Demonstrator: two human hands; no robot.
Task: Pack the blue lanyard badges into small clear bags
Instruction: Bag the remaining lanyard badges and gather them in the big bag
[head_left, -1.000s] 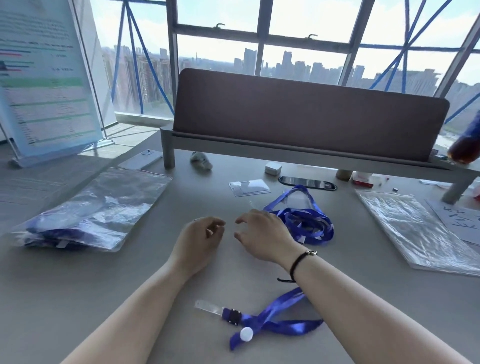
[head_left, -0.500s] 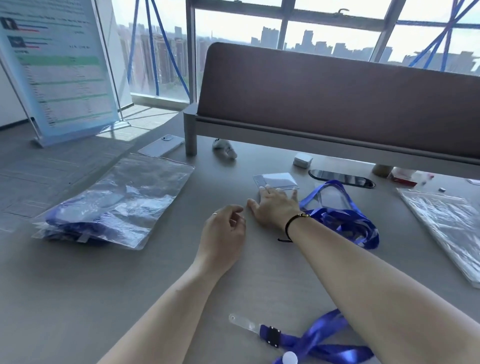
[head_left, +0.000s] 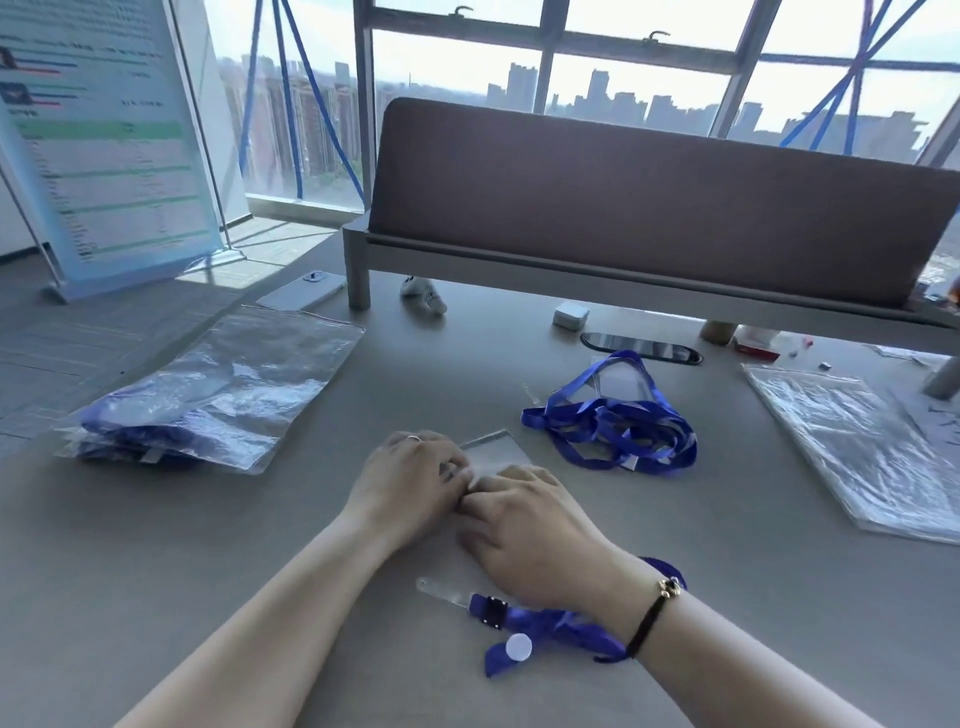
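Observation:
A clear badge sleeve (head_left: 494, 453) lies flat on the grey desk in front of me. My left hand (head_left: 410, 483) and my right hand (head_left: 530, 525) meet at its near edge, fingers curled, pinching it. A blue lanyard (head_left: 550, 623) with a clear strap and black clip lies under my right wrist. A second blue lanyard (head_left: 613, 426), coiled with a clear sleeve on it, lies to the right of my hands. Filled clear bags (head_left: 208, 400) with blue lanyards inside are stacked at the left.
A stack of flat clear bags (head_left: 857, 447) lies at the right. The brown desk divider (head_left: 649, 208) closes off the back. Below it sit a phone (head_left: 304, 293), a small white box (head_left: 571, 316) and a black cable opening (head_left: 641, 348). A sign board (head_left: 104, 145) stands far left.
My right hand reached out to the clear sleeve at the back and drew it towards me. Both hands now meet on its near edge. The view has shifted.

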